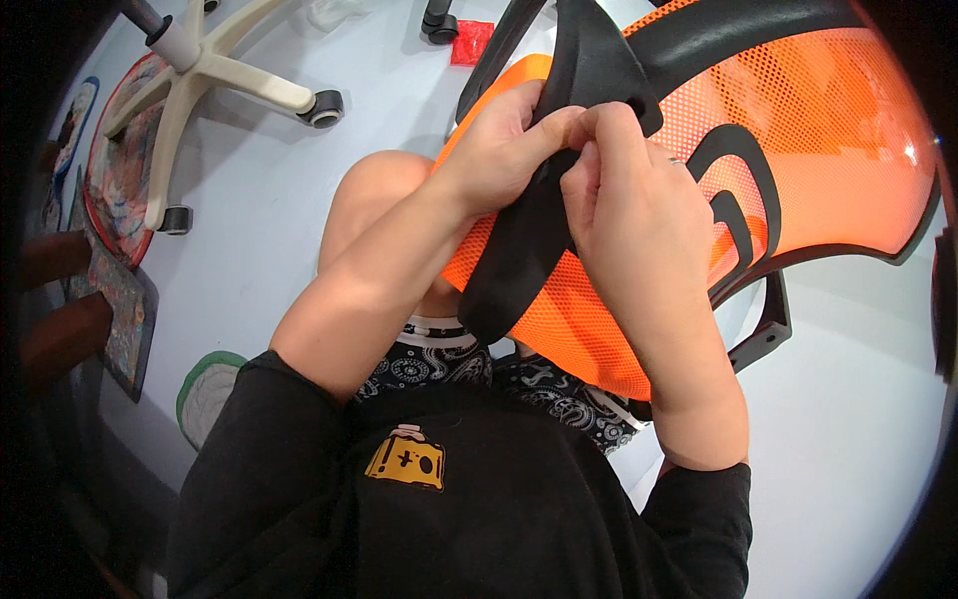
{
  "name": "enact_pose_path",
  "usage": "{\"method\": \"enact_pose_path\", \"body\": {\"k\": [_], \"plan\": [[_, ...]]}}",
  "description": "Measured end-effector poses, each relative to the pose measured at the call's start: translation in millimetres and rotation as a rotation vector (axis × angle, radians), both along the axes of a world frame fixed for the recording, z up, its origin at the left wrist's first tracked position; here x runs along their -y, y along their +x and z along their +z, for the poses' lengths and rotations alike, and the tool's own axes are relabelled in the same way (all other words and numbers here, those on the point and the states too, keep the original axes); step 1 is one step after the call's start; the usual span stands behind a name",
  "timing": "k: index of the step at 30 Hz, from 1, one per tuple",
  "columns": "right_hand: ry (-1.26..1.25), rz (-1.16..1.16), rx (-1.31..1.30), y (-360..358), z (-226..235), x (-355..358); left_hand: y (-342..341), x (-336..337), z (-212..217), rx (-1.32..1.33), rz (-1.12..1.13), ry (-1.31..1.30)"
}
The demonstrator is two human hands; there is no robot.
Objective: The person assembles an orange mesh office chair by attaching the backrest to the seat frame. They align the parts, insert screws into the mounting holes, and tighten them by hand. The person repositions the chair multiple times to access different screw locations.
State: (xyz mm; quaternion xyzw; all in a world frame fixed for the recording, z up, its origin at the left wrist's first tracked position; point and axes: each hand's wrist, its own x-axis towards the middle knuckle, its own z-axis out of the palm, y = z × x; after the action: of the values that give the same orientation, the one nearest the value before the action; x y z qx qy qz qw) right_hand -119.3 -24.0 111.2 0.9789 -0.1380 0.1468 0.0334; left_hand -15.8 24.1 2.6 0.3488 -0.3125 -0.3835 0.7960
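Note:
Across my lap leans an orange mesh chair (589, 334), its mesh backrest (828, 130) framed in black on the right. A long black armrest (519, 265) crosses in front of the mesh between my forearms. My left hand (499, 150) is wrapped over the armrest, its thumb reaching toward the fingertips of the other hand. My right hand (639, 205) is closed in a pinch at the armrest's upper part, touching the left thumb. What lies between its fingertips is hidden.
At the upper left stands a pale five-star chair base (195, 75) with black casters. Mats (125, 170) lie at the left, and a green-rimmed round item (205, 394) is beside my left sleeve. A red packet (471, 44) rests on the pale floor near another caster.

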Motion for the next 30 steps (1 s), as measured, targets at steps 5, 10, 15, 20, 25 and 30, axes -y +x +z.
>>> {"method": "enact_pose_path", "body": {"k": [5,10,15,20,25,30], "plan": [[0.213,-0.101,0.079,-1.6,-4.1,1.0,-0.6,1.5,-1.2,-0.019,-0.010,-0.020],[0.359,-0.118,0.180,-9.5,-9.3,-1.6,-1.7,5.8,-6.2,-0.099,-0.047,-0.072],[0.300,0.065,0.062,-17.3,-2.9,11.7,1.3,0.5,-0.5,-0.117,-0.051,-0.052],[-0.036,0.244,-0.029,-29.4,15.4,27.5,4.4,-1.0,-1.3,-0.072,-0.100,0.000],[-0.187,0.631,0.069,-18.5,11.4,55.5,-1.8,2.3,3.2,-0.167,-0.065,-0.069],[-0.322,0.648,0.057,-9.7,14.5,59.8,0.7,0.6,2.8,-0.156,-0.056,-0.063]]}}
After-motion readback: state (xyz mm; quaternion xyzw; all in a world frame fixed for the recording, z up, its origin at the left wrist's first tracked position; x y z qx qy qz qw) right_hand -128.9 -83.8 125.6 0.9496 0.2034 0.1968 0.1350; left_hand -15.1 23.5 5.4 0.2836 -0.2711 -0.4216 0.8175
